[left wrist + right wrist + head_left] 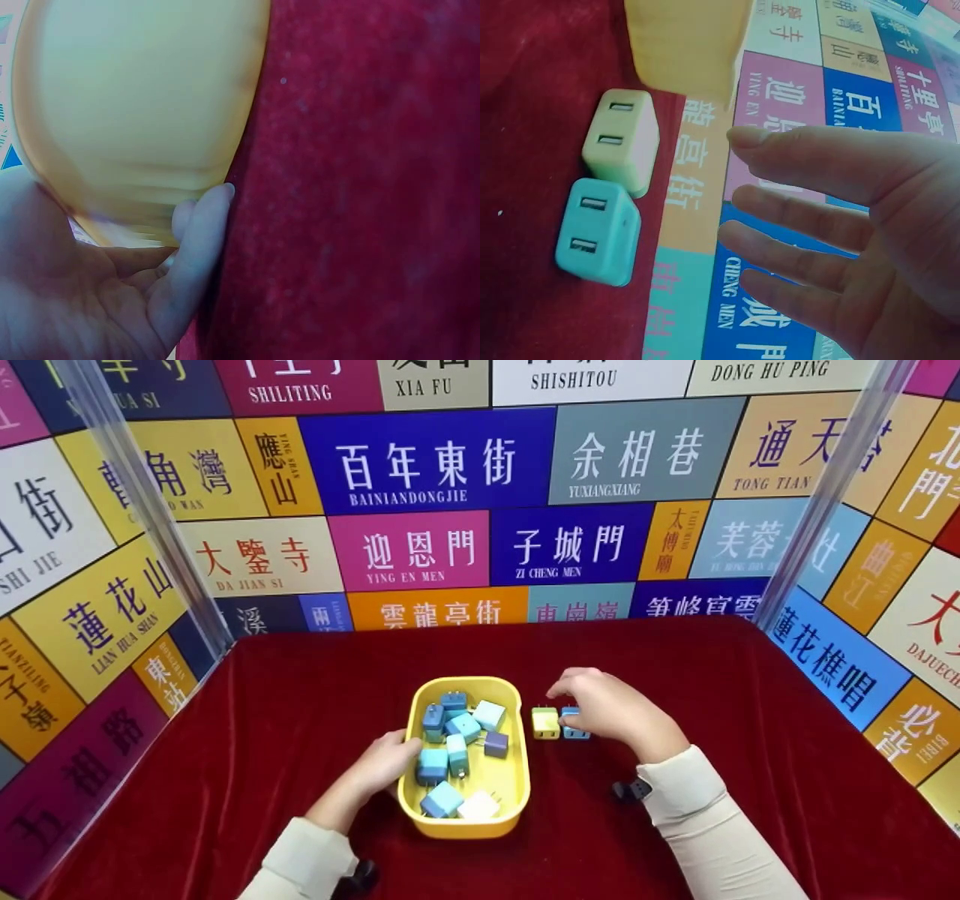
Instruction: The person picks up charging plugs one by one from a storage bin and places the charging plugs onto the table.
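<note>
On the left wall of a yellow plastic bin (474,831), my left hand (382,765) keeps its grip, with the thumb at the rim. In the left wrist view the fingers (199,244) press against the bin's outer side (142,97). A yellow-green USB charger plug (545,723) and a blue USB charger plug (576,727) stand side by side right of the bin. Each shows two USB ports in the right wrist view. Over the blue plug hovers my right hand (611,709), fingers apart and holding nothing; it partly hides that plug in the head view.
Several charger plugs in blue, teal, purple and white lie jumbled in the bin, among them a purple one (496,745) and a white one (478,805). Dark red cloth (600,840) covers the table. Panels with printed signs (427,465) enclose the back and sides.
</note>
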`<move>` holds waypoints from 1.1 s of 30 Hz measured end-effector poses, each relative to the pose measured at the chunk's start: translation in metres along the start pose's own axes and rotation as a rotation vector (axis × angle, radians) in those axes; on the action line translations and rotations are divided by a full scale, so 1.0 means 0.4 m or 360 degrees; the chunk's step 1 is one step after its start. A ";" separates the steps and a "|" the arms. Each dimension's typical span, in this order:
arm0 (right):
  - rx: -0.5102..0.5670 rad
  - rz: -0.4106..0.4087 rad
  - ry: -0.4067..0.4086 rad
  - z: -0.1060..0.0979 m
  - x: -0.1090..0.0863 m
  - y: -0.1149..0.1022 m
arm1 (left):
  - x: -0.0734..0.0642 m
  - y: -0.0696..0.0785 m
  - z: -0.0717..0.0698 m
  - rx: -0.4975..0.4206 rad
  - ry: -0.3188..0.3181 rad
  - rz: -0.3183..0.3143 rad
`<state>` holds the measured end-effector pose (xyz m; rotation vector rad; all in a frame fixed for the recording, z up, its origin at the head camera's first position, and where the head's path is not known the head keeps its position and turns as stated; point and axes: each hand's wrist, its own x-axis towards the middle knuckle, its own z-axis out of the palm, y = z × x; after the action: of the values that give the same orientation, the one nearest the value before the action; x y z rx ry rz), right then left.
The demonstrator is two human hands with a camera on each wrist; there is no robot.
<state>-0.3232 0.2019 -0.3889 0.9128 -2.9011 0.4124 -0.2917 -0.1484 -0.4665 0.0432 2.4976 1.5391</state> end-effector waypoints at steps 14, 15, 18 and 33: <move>-0.0030 -0.0186 0.0080 -0.020 -0.003 -0.090 | 0.000 0.000 -0.003 -0.0010 -0.0011 0.0009; -0.0031 -0.0195 0.0083 -0.019 -0.004 -0.096 | -0.001 0.000 -0.003 -0.0010 -0.0011 0.0008; -0.0033 -0.0213 0.0084 -0.017 -0.006 -0.116 | 0.000 0.000 -0.002 -0.0004 -0.0008 0.0009; -0.0062 -0.0417 0.0038 0.022 0.000 -0.180 | 0.001 -0.003 0.000 -0.0001 -0.0002 0.0015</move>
<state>-0.2822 0.1429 -0.3805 1.2505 -2.7063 0.3418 -0.2920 -0.1491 -0.4676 0.0559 2.4992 1.5434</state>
